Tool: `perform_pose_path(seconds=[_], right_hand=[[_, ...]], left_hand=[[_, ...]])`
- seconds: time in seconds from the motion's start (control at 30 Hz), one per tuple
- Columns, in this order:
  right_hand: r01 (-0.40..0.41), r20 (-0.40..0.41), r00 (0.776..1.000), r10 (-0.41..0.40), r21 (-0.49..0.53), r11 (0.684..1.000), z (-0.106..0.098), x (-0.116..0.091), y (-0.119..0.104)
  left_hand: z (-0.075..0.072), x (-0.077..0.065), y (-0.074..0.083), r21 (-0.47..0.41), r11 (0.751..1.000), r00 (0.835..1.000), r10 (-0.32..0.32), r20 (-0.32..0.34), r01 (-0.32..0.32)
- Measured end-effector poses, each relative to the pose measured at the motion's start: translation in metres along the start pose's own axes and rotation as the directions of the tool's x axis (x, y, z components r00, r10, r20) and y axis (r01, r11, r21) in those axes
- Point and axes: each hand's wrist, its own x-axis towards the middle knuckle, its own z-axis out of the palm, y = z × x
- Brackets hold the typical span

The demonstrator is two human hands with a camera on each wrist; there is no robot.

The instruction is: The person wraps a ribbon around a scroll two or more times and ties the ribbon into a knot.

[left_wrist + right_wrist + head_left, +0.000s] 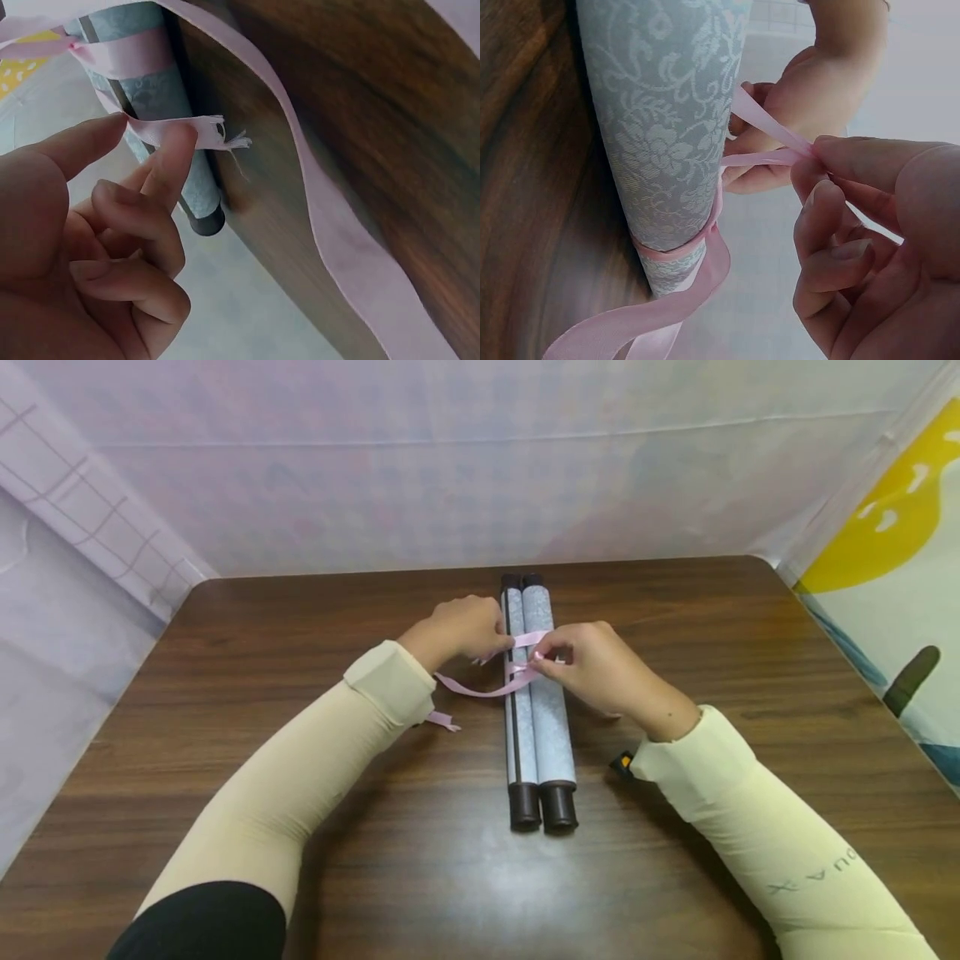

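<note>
Two scrolls (551,718), grey-blue with a floral pattern and dark end knobs, lie side by side on the table. Pink ribbon (135,56) wraps round their middle. My right hand (596,664) pinches a loop of ribbon (769,126) between thumb and index finger, drawn out from the scrolls. Across the scrolls, my left hand (467,628) is at their left side. In the left wrist view its thumb and a fingertip touch a short frayed ribbon end (210,133), set apart from each other, with the other fingers loosely bent. A long ribbon tail (480,692) hangs down leftward.
A small black and orange item (622,764) lies beside my right sleeve on the wooden table (420,860). Another ribbon end (444,720) shows by my left cuff. Patterned cloth (450,485) hangs behind the table's far edge.
</note>
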Motion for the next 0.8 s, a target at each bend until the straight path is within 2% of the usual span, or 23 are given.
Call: perform_pose_path(seconds=[0.1,0.3,0.53,0.63,0.8], right_hand=[[0.005,-0.001,1.0,-0.005,-0.007,1.0,0.0,0.001,0.0],[-0.002,0.004,1.0,0.002,-0.01,1.0,0.001,0.003,0.001],[-0.025,0.012,1.0,0.025,-0.008,1.0,-0.003,0.004,0.004],[-0.037,0.019,0.999,0.037,0.0,0.999,-0.005,0.004,0.004],[-0.038,0.024,0.999,0.038,0.007,0.999,-0.007,0.004,0.004]], left_hand=[[0.002,0.0,0.0,-0.009,1.0,1.0,0.001,-0.014,-0.001],[0.003,-0.002,-0.002,-0.008,1.0,0.996,-0.011,-0.089,0.01],[-0.001,-0.014,-0.002,-0.008,1.0,0.989,0.004,-0.151,-0.005],[-0.001,-0.022,-0.002,-0.033,0.999,0.987,0.022,-0.157,-0.027],[0.002,-0.036,-0.003,-0.104,0.993,0.99,0.039,-0.133,-0.053]])
